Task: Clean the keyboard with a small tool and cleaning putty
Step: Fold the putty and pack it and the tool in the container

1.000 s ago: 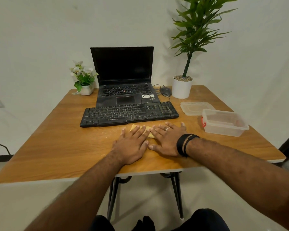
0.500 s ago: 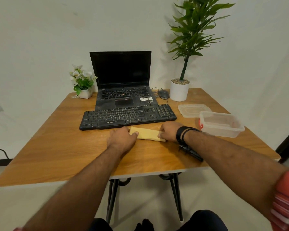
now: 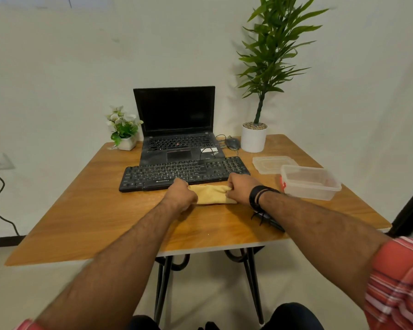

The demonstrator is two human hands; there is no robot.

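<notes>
A person's two hands grip a flattened yellow slab of putty on a wooden table, just in front of a black keyboard. The left hand is closed on the putty's left end, the right hand on its right end. Behind the keyboard stands an open laptop. To the keyboard's right sit a clear tub and its lid. A dark tool lies near the keyboard's right front, under the right wrist.
</notes>
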